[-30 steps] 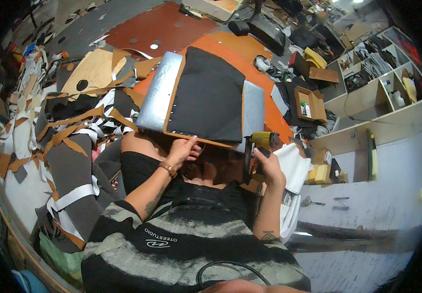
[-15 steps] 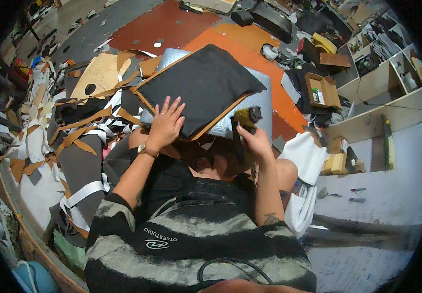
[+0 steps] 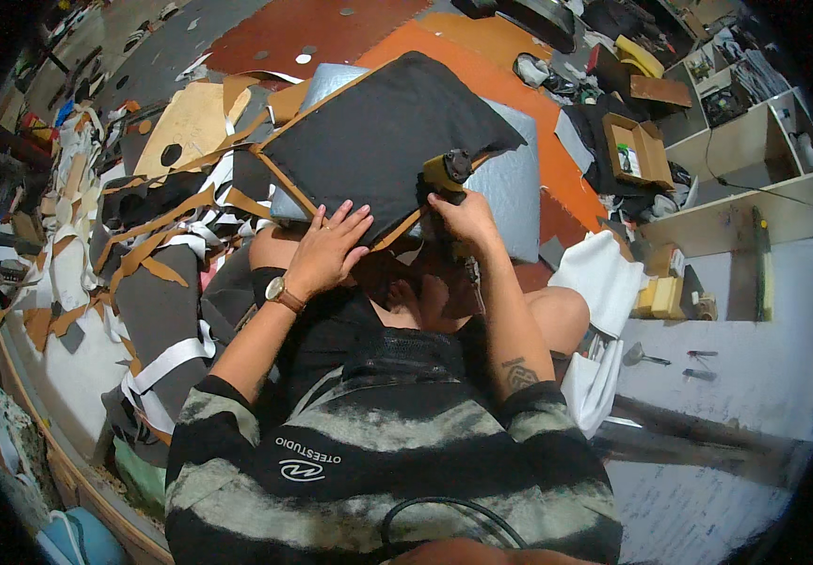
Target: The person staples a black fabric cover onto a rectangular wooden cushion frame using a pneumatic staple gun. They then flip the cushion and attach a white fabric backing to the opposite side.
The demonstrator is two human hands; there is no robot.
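The black fabric panel with brown edging (image 3: 387, 132) lies in front of the seated person, turned like a diamond, upon a flat silver block with a foil-like surface (image 3: 519, 188). Its nearest corner points toward the person's body.

The two hands are apart, one on each side of this corner. The left hand (image 3: 326, 247) is opened flat, with the fingers laid over the black fabric and the lower-left border; it presses or steadies, and it grasps nothing that I can see. The right hand (image 3: 465, 218) is closed around the handle of a yellow and black hand tool (image 3: 446, 171), which resembles a stapling gun. The head of this tool is over the panel, close to its lower-right border. Whether its nose touches the fabric, I cannot tell, because the hand and the tool hide this place.

In my judgement, the step in hand is the fastening of the fabric along the border, with one hand to hold and the other to apply the tool. The next move seems to call for smooth fabric under the left fingers, the tool's nose set squarely on the border, and those fingers away from its line.
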